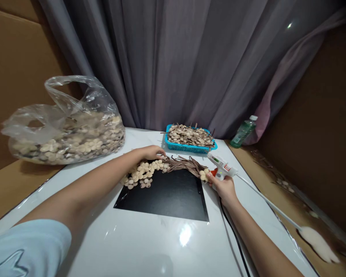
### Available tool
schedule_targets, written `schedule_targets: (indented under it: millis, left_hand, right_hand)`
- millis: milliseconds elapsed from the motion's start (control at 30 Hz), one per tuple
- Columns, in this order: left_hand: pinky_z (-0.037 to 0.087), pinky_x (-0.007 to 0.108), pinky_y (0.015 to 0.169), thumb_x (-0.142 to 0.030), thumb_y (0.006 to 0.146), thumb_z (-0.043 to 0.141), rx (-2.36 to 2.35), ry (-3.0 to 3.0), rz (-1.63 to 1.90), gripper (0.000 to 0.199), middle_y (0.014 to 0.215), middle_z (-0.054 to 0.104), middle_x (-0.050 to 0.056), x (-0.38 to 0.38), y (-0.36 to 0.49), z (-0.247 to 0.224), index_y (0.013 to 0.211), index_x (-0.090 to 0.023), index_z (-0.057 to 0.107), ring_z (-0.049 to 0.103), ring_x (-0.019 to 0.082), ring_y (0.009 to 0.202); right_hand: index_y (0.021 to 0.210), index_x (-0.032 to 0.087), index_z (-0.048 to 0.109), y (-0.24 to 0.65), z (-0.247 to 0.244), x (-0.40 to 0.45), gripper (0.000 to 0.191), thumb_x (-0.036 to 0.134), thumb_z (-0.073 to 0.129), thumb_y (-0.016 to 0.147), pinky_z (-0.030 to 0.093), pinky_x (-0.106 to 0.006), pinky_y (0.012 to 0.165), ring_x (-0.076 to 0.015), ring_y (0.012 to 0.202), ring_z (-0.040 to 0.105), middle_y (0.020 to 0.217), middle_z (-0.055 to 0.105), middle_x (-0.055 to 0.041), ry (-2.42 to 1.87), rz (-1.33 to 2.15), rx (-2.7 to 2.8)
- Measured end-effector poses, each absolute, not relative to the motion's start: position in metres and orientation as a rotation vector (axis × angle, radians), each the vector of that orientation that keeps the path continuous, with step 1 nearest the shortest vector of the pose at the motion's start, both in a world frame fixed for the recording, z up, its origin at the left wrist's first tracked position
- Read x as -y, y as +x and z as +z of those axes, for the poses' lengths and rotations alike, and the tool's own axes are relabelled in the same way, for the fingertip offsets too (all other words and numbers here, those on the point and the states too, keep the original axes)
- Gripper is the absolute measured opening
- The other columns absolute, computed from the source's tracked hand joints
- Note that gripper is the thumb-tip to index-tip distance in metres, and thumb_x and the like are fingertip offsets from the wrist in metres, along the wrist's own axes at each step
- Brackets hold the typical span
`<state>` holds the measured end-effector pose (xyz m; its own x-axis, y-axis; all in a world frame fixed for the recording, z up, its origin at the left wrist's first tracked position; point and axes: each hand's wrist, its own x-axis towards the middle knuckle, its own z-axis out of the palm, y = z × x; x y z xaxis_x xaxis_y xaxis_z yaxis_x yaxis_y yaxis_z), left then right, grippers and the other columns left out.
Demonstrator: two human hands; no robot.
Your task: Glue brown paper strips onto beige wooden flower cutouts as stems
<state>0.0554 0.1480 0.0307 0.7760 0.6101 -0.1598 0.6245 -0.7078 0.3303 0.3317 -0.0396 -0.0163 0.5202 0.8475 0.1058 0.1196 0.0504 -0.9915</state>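
Your left hand (153,152) bends over the twig arch (186,164) near its flower-covered end; whether it pinches anything cannot be told. Your right hand (225,189) grips a white glue gun (223,167), a pale flower (204,175) at its thumb. Left to right: clear bag (99,99), arch along the black sheet's (164,196) far edge, blue basket (190,148).

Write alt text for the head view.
A person's right hand holds a glue gun by a twig arch with flowers along a black sheet; the left hand is at the arch. Beyond sit a bag and blue basket.
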Motion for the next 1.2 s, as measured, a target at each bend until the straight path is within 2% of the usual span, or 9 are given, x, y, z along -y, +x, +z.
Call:
schedule_targets:
  millis: [100, 333, 467, 567, 700, 767, 967, 1067, 1200]
  left_hand:
    - [0.051, 0.042, 0.084, -0.03, 0.09, 0.053, -0.994, 2.618, -0.091, 0.028, 0.114, 0.058, 0.009, -0.151, 0.052, 0.03, 0.112, -0.014, 0.057, 0.059, 0.022, 0.099]
    - [0.052, 0.04, 0.079, -0.03, 0.089, 0.054, -1.188, 2.573, -0.273, 0.029, 0.113, 0.059, 0.008, -0.151, 0.02, 0.049, 0.113, -0.014, 0.056, 0.06, 0.021, 0.095]
    - [0.051, 0.041, 0.082, -0.032, 0.09, 0.053, -1.188, 2.625, -0.24, 0.029, 0.111, 0.06, 0.008, -0.141, 0.032, 0.056, 0.111, -0.014, 0.057, 0.06, 0.021, 0.096]
    - [0.048, 0.034, 0.082, -0.041, 0.089, 0.049, -1.116, 2.682, -0.176, 0.034, 0.104, 0.066, 0.008, -0.133, 0.056, 0.055, 0.108, -0.015, 0.062, 0.062, 0.021, 0.092]
    - [0.045, 0.025, 0.069, -0.058, 0.073, 0.06, -0.967, 2.731, -0.203, 0.05, 0.098, 0.072, 0.006, -0.125, 0.088, 0.05, 0.103, -0.018, 0.068, 0.064, 0.021, 0.084]
    - [0.043, 0.024, 0.066, -0.053, 0.067, 0.067, -0.917, 2.757, -0.216, 0.051, 0.097, 0.072, 0.007, -0.124, 0.099, 0.049, 0.104, -0.018, 0.067, 0.064, 0.021, 0.082]
    - [0.041, 0.024, 0.063, -0.029, 0.074, 0.066, -0.852, 2.829, -0.16, 0.022, 0.089, 0.073, 0.007, -0.118, 0.121, 0.043, 0.092, -0.017, 0.07, 0.065, 0.02, 0.078]
    - [0.041, 0.023, 0.066, -0.03, 0.077, 0.063, -0.813, 2.844, -0.089, 0.022, 0.091, 0.072, 0.006, -0.116, 0.127, 0.041, 0.095, -0.017, 0.068, 0.064, 0.019, 0.081]
    - [0.042, 0.023, 0.075, -0.036, 0.084, 0.053, -0.831, 2.851, 0.036, 0.033, 0.106, 0.068, 0.008, -0.118, 0.119, 0.044, 0.108, -0.015, 0.061, 0.061, 0.019, 0.092]
  right_hand:
    - [0.076, 0.014, 0.06, 0.332, -0.016, 0.04, 0.044, 0.043, 0.083, 0.052, 0.048, -0.025, 0.043, -0.0135, 0.044, 0.056, 0.057, 0.063, -0.0006, -1.429, 0.687, 0.903]
    - [0.075, 0.014, 0.059, 0.332, -0.017, 0.04, 0.041, 0.041, 0.082, 0.053, 0.046, -0.024, 0.041, -0.0128, 0.043, 0.055, 0.055, 0.062, -0.0001, -1.441, 0.707, 0.888]
    - [0.075, 0.013, 0.06, 0.331, -0.016, 0.04, 0.041, 0.041, 0.082, 0.054, 0.047, -0.024, 0.043, -0.0127, 0.045, 0.055, 0.058, 0.063, -0.0012, -1.451, 0.708, 0.884]
    - [0.072, 0.014, 0.06, 0.33, -0.014, 0.04, 0.039, 0.041, 0.082, 0.054, 0.045, -0.024, 0.042, -0.0122, 0.044, 0.054, 0.053, 0.06, 0.0001, -1.446, 0.7, 0.897]
    - [0.069, 0.014, 0.059, 0.33, -0.014, 0.04, 0.038, 0.042, 0.081, 0.056, 0.044, -0.024, 0.043, -0.0118, 0.044, 0.053, 0.052, 0.058, 0.0008, -1.441, 0.701, 0.914]
    - [0.068, 0.014, 0.058, 0.331, -0.015, 0.04, 0.038, 0.042, 0.08, 0.056, 0.044, -0.023, 0.043, -0.0115, 0.044, 0.052, 0.052, 0.058, 0.0007, -1.439, 0.705, 0.924]
    - [0.07, 0.014, 0.058, 0.332, -0.018, 0.037, 0.039, 0.041, 0.081, 0.056, 0.044, -0.024, 0.043, -0.011, 0.044, 0.052, 0.054, 0.058, 0.0011, -1.422, 0.697, 0.914]
    - [0.072, 0.014, 0.058, 0.333, -0.018, 0.037, 0.039, 0.041, 0.081, 0.057, 0.044, -0.024, 0.043, -0.0108, 0.046, 0.052, 0.056, 0.059, 0.0006, -1.41, 0.687, 0.895]
    - [0.077, 0.014, 0.057, 0.333, -0.017, 0.038, 0.04, 0.041, 0.08, 0.057, 0.046, -0.025, 0.047, -0.0113, 0.049, 0.054, 0.062, 0.062, -0.0001, -1.374, 0.664, 0.877]
